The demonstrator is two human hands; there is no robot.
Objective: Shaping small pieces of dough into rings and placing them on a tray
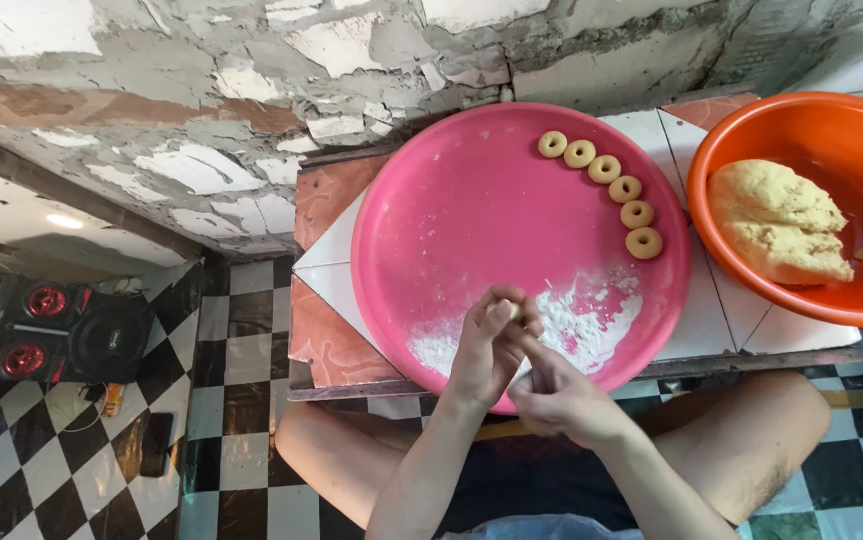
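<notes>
The low tiled bench (331, 215) carries a big pink tray (471, 210) and, at right, an orange bowl (811, 130) of dough (776, 225). Over the tray's near rim, by the flour patch (586, 325), left hand (486, 350) and right hand (561, 400) pinch a small dough piece (514, 312), apparently shaping a ring. Six rings (604, 168) line the far-right edge, so placing another calls for a reach across the open middle
</notes>
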